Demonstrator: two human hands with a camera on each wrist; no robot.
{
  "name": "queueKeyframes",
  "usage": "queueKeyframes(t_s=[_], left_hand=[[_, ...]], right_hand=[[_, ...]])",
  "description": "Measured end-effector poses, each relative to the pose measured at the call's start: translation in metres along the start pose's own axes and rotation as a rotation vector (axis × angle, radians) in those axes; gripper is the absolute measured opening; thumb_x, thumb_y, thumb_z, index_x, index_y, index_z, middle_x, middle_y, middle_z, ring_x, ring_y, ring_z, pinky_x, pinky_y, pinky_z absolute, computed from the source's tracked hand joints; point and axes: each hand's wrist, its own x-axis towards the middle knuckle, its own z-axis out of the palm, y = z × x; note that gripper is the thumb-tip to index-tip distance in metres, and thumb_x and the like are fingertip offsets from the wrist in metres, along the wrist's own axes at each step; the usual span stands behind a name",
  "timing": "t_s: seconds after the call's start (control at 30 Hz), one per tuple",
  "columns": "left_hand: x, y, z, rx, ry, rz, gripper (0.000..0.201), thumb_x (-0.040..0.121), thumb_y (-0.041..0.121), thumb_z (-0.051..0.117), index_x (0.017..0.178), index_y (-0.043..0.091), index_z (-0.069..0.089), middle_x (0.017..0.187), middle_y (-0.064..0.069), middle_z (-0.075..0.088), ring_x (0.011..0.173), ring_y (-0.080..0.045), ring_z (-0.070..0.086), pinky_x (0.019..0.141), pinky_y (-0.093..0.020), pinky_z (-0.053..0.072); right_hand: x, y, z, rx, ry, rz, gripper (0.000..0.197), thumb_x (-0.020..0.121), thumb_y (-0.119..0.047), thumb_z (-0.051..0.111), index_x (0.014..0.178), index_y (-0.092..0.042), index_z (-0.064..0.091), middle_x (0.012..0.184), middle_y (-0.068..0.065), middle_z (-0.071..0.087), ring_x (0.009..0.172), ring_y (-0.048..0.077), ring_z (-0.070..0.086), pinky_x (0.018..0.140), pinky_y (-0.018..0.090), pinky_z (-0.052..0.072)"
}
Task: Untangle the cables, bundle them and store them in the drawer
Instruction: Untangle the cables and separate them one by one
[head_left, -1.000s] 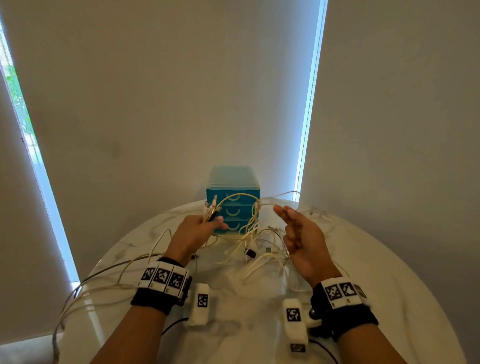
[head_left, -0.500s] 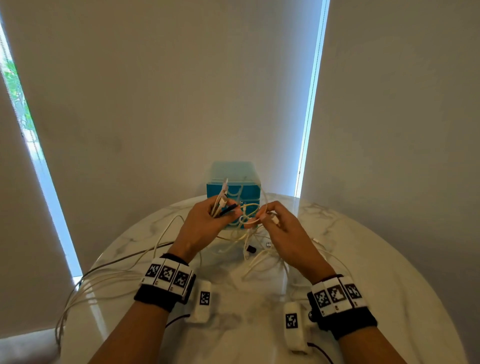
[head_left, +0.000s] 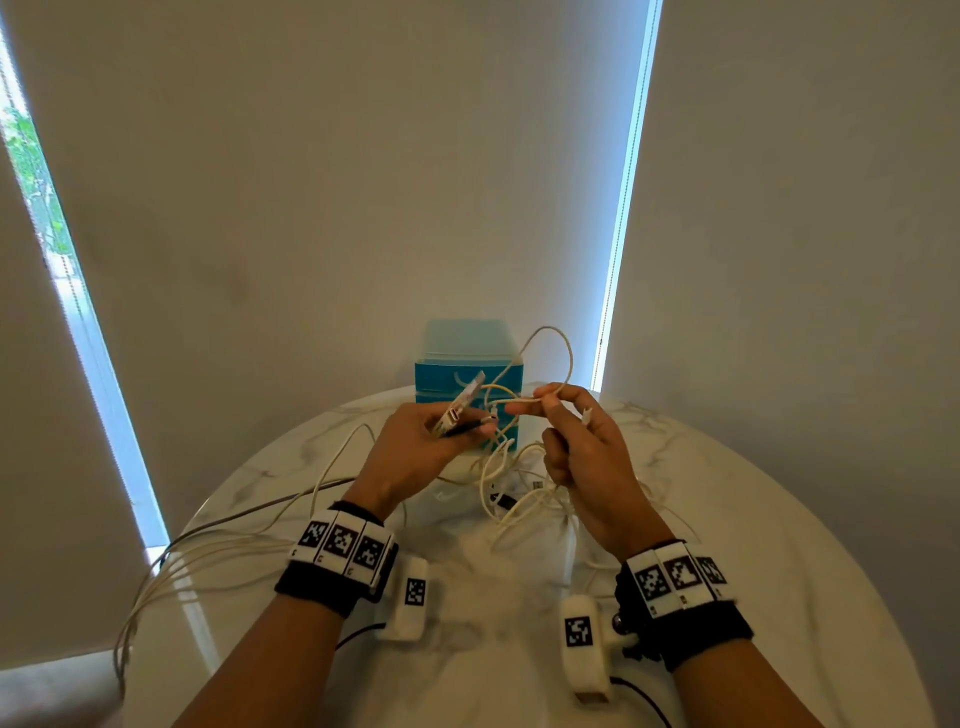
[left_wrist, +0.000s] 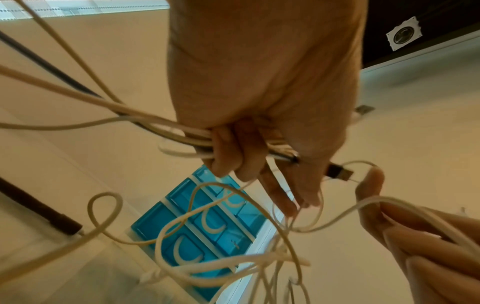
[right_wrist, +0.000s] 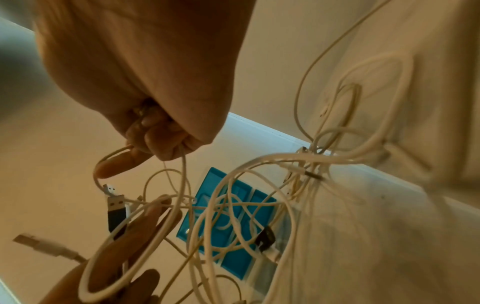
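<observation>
A tangle of white cables (head_left: 514, 483) hangs between my raised hands and trails onto the round marble table (head_left: 779, 519). My left hand (head_left: 431, 441) grips several cable ends, their plugs (head_left: 465, 402) sticking up past my thumb; the left wrist view shows a black USB plug (left_wrist: 339, 171) poking out of my left hand (left_wrist: 259, 152). My right hand (head_left: 566, 431) pinches one white cable (head_left: 524, 402) between thumb and forefinger, its loop arching above; the right wrist view shows my right hand (right_wrist: 153, 142) curled on that cable (right_wrist: 182, 164). The blue drawer unit (head_left: 467, 374) stands behind, its drawers closed.
Several long cables (head_left: 208, 551) run off the table's left edge. A wall with window strips rises just behind the drawer unit. White tagged wrist camera pods (head_left: 410, 597) hang under both wrists above the table's near part.
Both hands rose from the table and came together. My right hand, open one second ago, now pinches a white cable and has pulled a loop up beside the left hand's plugs.
</observation>
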Motion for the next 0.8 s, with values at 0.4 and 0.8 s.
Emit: queueKeyframes(t_s=[0.4,0.8], left_hand=[[0.002,0.011,-0.016,-0.287,0.423,0.042,0.014,0.1,0.033,0.075,0.105,0.02,0.081,0.098,0.006,0.084,0.097,0.0,0.076,0.09,-0.024,0.055],[-0.004,0.019,-0.011,-0.223,0.13,0.05,0.02,0.099,0.033,0.076,0.11,0.019,0.082,0.098,0.005,0.084,0.1,-0.006,0.078,0.093,-0.025,0.058]], right_hand=[[0.006,0.026,0.0,-0.682,0.025,0.082,0.019,0.108,-0.041,0.061,0.105,-0.031,0.078,0.099,-0.016,0.08,0.093,-0.001,0.07,0.081,0.025,0.053],[-0.006,0.003,0.021,-0.037,-0.099,0.202,0.031,0.109,-0.02,0.053,0.114,-0.006,0.079,0.075,0.003,0.066,0.045,0.008,0.035,0.041,0.021,0.029]])
